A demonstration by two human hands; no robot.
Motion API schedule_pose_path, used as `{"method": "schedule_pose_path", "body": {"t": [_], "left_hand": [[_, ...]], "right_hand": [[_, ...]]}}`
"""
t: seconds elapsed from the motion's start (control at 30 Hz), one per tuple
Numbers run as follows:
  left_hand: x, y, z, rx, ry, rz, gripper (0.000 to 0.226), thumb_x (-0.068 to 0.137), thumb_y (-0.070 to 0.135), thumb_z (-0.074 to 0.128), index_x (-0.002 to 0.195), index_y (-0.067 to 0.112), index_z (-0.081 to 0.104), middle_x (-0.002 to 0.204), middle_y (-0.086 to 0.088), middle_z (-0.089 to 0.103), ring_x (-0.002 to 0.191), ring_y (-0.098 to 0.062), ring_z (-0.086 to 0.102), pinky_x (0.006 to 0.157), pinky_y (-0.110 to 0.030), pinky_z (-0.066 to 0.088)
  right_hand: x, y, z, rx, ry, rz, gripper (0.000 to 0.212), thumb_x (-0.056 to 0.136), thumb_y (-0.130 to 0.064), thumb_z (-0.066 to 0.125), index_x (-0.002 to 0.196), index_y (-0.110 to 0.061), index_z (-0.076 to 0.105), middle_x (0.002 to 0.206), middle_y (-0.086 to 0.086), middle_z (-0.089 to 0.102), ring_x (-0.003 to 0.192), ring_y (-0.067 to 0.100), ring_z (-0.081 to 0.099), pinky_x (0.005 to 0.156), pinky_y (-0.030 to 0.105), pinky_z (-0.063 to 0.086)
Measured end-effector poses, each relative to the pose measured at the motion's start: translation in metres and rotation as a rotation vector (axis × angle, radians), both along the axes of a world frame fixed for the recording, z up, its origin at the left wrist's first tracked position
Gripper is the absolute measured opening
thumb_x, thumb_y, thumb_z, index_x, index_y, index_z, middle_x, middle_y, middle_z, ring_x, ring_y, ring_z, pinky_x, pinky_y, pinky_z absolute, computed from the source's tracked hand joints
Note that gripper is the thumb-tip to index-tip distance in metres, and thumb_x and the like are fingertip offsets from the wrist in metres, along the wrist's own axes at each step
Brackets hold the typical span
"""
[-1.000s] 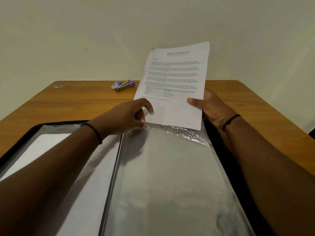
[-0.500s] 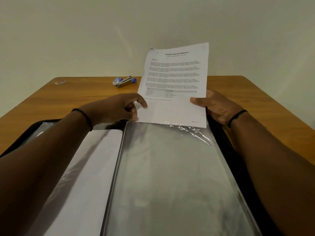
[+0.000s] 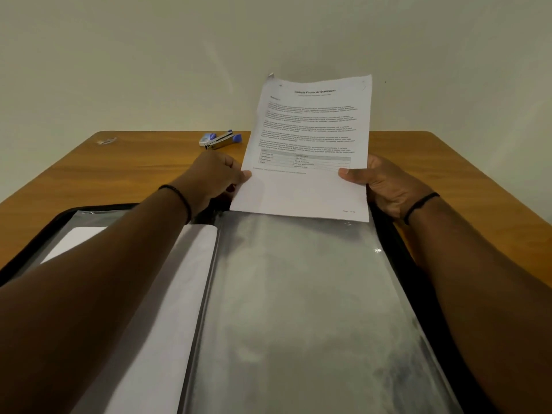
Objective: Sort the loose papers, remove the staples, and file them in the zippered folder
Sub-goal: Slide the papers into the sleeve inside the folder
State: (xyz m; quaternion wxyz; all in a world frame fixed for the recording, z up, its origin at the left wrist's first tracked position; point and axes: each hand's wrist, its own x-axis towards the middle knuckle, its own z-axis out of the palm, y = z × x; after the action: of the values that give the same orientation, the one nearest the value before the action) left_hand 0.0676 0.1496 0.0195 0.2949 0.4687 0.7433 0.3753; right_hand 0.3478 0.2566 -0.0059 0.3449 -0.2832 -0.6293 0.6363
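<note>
I hold a printed paper (image 3: pixel 310 144), headed as a financial statement, upright above the far end of the open zippered folder (image 3: pixel 397 243). My left hand (image 3: pixel 215 177) pinches its lower left edge and my right hand (image 3: pixel 382 183) grips its lower right edge. The sheet's bottom edge meets the top of a clear plastic sleeve (image 3: pixel 298 294) on the folder's right half. White sheets (image 3: pixel 167 309) lie in sleeves on the left half.
A stapler with blue parts (image 3: pixel 219 139) lies at the far side of the wooden table (image 3: pixel 134 162). A few small removed staples (image 3: pixel 106 141) lie at the far left. A pale wall stands right behind the table.
My left hand left the sleeve's top edge and moved up to grip the paper's left edge. The sheet stayed upright over the sleeve opening.
</note>
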Motion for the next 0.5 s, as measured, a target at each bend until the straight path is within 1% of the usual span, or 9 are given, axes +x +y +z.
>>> {"method": "schedule_pose_path", "body": {"t": [0.07,0.13,0.17,0.27,0.3,0.37,0.4,0.47,0.5], "left_hand": [[-0.001,0.000,0.005,-0.096,0.115,-0.054,0.021,0.089,0.017,0.074,0.088,-0.002,0.067,0.076,-0.013,0.061,0.065,-0.019,0.050,0.063,-0.028,0.045],[-0.004,-0.003,0.010,-0.197,0.176,-0.118,0.024,0.087,0.018,0.076,0.090,-0.004,0.069,0.075,-0.011,0.060,0.066,-0.019,0.048,0.064,-0.027,0.041],[-0.005,-0.006,0.012,-0.232,0.186,-0.146,0.023,0.087,0.018,0.076,0.087,-0.004,0.069,0.075,-0.011,0.060,0.066,-0.019,0.047,0.064,-0.027,0.040],[-0.013,-0.015,0.016,-0.270,0.189,-0.219,0.024,0.084,0.017,0.079,0.067,0.008,0.063,0.067,-0.005,0.062,0.063,-0.019,0.048,0.064,-0.027,0.040],[-0.015,-0.017,0.018,-0.276,0.182,-0.244,0.026,0.083,0.017,0.079,0.065,0.010,0.062,0.066,-0.003,0.064,0.063,-0.019,0.050,0.066,-0.027,0.041],[-0.018,-0.021,0.022,-0.309,0.190,-0.255,0.024,0.082,0.023,0.080,0.068,0.012,0.065,0.064,0.001,0.065,0.062,-0.018,0.052,0.066,-0.027,0.041],[-0.018,-0.020,0.022,-0.329,0.196,-0.232,0.023,0.082,0.028,0.080,0.073,0.010,0.068,0.067,-0.001,0.066,0.063,-0.018,0.052,0.066,-0.028,0.041],[-0.014,-0.015,0.019,-0.309,0.205,-0.136,0.036,0.082,0.038,0.079,0.090,0.004,0.072,0.083,-0.011,0.070,0.072,-0.023,0.055,0.071,-0.033,0.044],[-0.011,-0.011,0.016,-0.281,0.198,-0.079,0.043,0.083,0.041,0.078,0.094,0.000,0.071,0.089,-0.016,0.070,0.075,-0.025,0.056,0.074,-0.036,0.045]], "right_hand": [[0.000,0.000,0.000,-0.018,-0.011,0.008,0.044,0.089,-0.001,0.061,0.132,-0.007,0.058,0.126,0.005,0.069,0.113,0.022,0.067,0.089,0.030,0.056],[0.000,-0.001,0.000,-0.016,-0.058,0.028,0.043,0.087,-0.001,0.062,0.130,-0.007,0.059,0.125,0.007,0.069,0.113,0.025,0.067,0.093,0.034,0.056],[0.000,-0.001,0.001,-0.014,-0.079,0.039,0.045,0.086,-0.003,0.063,0.131,-0.007,0.059,0.126,0.008,0.068,0.115,0.026,0.066,0.096,0.036,0.055],[0.000,-0.002,0.001,-0.006,-0.102,0.055,0.049,0.084,-0.006,0.066,0.133,-0.007,0.058,0.127,0.008,0.067,0.116,0.027,0.065,0.099,0.039,0.053],[0.000,-0.002,0.002,0.001,-0.104,0.053,0.049,0.085,-0.006,0.066,0.133,-0.007,0.058,0.127,0.008,0.068,0.116,0.027,0.065,0.099,0.039,0.053],[-0.001,-0.003,0.002,0.017,-0.114,0.047,0.049,0.085,-0.007,0.067,0.133,-0.007,0.058,0.127,0.007,0.068,0.116,0.027,0.065,0.099,0.039,0.053],[-0.001,-0.003,0.002,0.031,-0.124,0.049,0.048,0.086,-0.006,0.067,0.133,-0.007,0.058,0.127,0.007,0.068,0.116,0.027,0.065,0.099,0.039,0.053],[-0.001,-0.003,0.002,0.055,-0.153,0.067,0.047,0.086,-0.006,0.066,0.133,-0.008,0.059,0.127,0.006,0.068,0.117,0.027,0.065,0.100,0.039,0.052],[0.000,-0.004,0.003,0.059,-0.165,0.088,0.047,0.086,-0.007,0.067,0.133,-0.008,0.059,0.127,0.007,0.068,0.117,0.026,0.065,0.101,0.040,0.051]]}}
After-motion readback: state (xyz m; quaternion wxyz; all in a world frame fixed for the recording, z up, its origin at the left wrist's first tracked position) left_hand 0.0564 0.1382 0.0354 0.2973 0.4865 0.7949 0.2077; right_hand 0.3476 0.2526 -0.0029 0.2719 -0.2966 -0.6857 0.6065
